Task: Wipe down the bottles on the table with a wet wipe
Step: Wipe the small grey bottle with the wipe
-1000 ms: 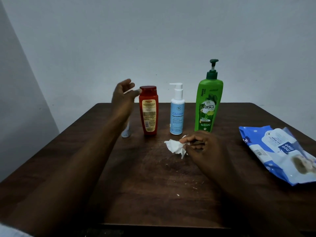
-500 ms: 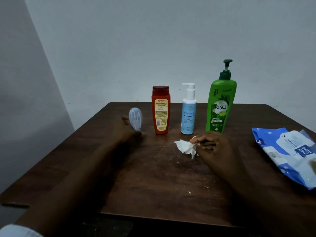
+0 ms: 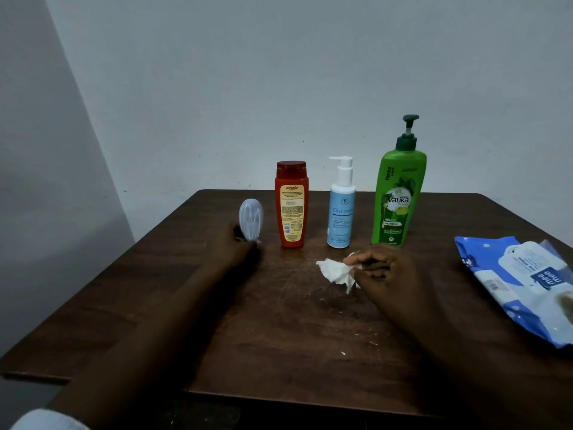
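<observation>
Dark brown wood forms the table [image 3: 279, 336], which stands against a pale grey wall [image 3: 279, 88]. Three bottles stand upright in a row near the far edge, apart from one another: a red bottle [image 3: 291, 206] with a yellow label on the left, a white and blue pump bottle [image 3: 341, 212] in the middle, and a taller green pump bottle [image 3: 398, 200] on the right.

Left of the red bottle, the left hand [image 3: 238, 243] grips the lower end of a small pale bottle [image 3: 251, 218], which stands roughly upright above the fingers. Whether its base touches the wood cannot be told.

In front of the two pump bottles, the right hand [image 3: 381, 268] pinches a crumpled white wet wipe [image 3: 336, 271] between thumb and fingertips. The wipe lies on the table top near its middle, touching no bottle.

A blue and white pack of wipes [image 3: 521, 287] lies flat by the right edge. A light sleeve [image 3: 46, 420] shows at the lower left corner of the view.
</observation>
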A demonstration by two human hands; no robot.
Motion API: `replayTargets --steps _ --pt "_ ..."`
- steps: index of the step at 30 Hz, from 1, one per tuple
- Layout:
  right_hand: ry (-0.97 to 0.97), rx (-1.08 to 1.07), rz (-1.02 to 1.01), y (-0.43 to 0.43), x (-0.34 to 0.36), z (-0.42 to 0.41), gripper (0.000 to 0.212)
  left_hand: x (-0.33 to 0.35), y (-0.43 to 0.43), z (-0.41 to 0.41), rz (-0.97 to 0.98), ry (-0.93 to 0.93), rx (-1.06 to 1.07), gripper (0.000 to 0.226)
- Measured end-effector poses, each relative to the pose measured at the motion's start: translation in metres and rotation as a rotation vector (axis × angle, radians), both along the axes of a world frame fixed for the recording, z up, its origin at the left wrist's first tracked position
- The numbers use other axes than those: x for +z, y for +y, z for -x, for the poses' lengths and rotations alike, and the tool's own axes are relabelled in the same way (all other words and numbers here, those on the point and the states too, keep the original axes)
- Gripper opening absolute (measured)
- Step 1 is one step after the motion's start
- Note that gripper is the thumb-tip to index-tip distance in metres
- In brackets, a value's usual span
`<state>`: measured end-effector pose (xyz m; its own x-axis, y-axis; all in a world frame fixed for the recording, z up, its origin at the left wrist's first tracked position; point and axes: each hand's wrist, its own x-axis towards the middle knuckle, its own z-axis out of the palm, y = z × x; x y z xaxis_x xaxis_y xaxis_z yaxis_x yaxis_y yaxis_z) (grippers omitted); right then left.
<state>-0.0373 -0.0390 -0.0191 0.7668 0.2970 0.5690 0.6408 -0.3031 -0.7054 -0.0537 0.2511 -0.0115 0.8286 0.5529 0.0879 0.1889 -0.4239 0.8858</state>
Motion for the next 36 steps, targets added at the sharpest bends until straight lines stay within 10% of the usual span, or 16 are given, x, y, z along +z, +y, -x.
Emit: replayTargets --steps 17,27,36 --pt "0.136 -0.053 -0.282 -0.008 0.075 0.003 0.023 0.016 -0.123 0.061 0.289 -0.114 -0.247 0.041" --pt "-0.480 -0.070 0.162 -0.003 0.069 0.008 0.031 0.017 -0.146 0.062 0.313 -0.220 -0.204 0.039" --pt "-0.530 0.038 0.319 -0.005 0.060 0.024 0.028 0.016 -0.148 0.063 0.368 -0.271 -0.170 0.032"
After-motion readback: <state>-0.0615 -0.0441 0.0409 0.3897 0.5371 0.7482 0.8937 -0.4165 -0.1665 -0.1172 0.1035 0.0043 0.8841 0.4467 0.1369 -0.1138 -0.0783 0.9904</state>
